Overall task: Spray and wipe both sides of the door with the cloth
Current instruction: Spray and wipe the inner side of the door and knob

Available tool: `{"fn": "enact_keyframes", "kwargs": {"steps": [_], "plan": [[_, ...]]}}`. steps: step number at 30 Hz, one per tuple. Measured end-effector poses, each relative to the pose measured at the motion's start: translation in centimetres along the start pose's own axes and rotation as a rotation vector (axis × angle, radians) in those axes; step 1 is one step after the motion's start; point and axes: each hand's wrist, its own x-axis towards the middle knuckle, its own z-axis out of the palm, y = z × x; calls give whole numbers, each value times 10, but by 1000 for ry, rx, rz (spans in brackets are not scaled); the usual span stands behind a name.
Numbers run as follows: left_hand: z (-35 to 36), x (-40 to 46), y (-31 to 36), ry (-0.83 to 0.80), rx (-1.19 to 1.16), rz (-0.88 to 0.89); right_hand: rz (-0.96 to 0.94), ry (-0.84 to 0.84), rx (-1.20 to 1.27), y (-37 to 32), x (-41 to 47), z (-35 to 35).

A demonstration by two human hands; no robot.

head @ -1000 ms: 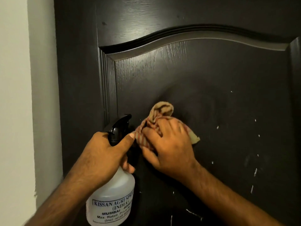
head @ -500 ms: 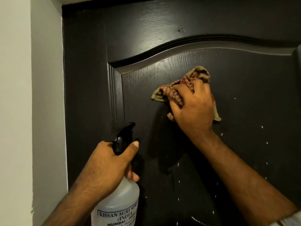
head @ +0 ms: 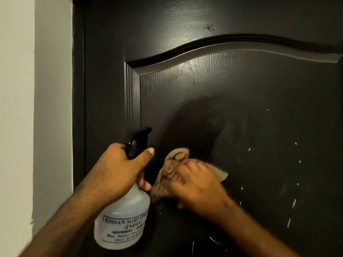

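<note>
So it's a dark, almost black door [head: 232,93] with a fake wood grain and a raised arched moulding across the upper panel, set right against a plain off-white wall [head: 27,108] on the left. The panel has a bunch of little white flecks and streaks scattered over its right and lower parts, and there's a darker, wet-looking smear arcing up over the middle of the panel, just above the cloth.

The left hand [head: 118,169] is wrapped around the neck of a spray bottle [head: 122,219], fingers curled round it under the black trigger head, thumb stuck out along the side of the head. The bottle is translucent white with a printed label, partly readable as "KISSAN AGRI SP… (INDIA) MUMBAI". Its nozzle points up toward the door, close to the panel's left edge.

The right hand [head: 196,186] is bunched over a tan, reddish-striped cloth [head: 176,164] and presses it flat onto the door panel, fingers curled into the crumpled fabric. One fold of cloth sticks up above the knuckles and a corner pokes out to the right. That hand is a bit motion-blurred. The cloth sits just right of the bottle, nearly touching the left hand's fingers.
</note>
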Motion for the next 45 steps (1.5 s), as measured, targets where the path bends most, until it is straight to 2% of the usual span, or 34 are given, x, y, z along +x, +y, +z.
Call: {"fn": "enact_keyframes", "kwargs": {"steps": [2,5,7,9,11,13,17,22,26,29,30,32,34,38,40,42,45], "plan": [[3,-2,0,-21,-14,4,153,116,-95,55,4,-26],[7,-2,-2,-63,-27,8,566,364,-215,136,18,-73],[12,0,-8,-95,-27,19,810,449,-264,172,26,-91],[15,2,-13,-118,-3,39,949,475,-296,177,35,-91],[21,5,-14,-138,6,57,949,459,-296,158,35,-76],[28,9,-10,-138,-26,65,822,422,-259,121,25,-53],[54,20,9,-184,-76,83,579,269,-170,52,-30,-19],[102,30,45,-306,-114,103,416,22,-40,-4,-124,-7],[137,28,75,-449,-109,87,310,-129,0,-13,-188,-9],[157,28,91,-531,-77,27,485,-167,-35,-9,-203,-30],[162,28,93,-537,-53,11,476,-181,-79,-3,-203,-40],[167,26,93,-538,-34,2,309,-240,-86,19,-201,-63],[166,23,87,-546,-31,13,344,-165,-138,61,-194,-86],[146,14,68,-606,-45,-29,949,249,-244,144,-151,-120],[134,10,58,-609,-67,-33,1114,430,-287,175,-117,-127],[125,9,51,-584,-68,-12,1184,525,-306,188,-79,-127],[115,10,41,-520,-56,5,1120,508,-313,163,-44,-100]]}}
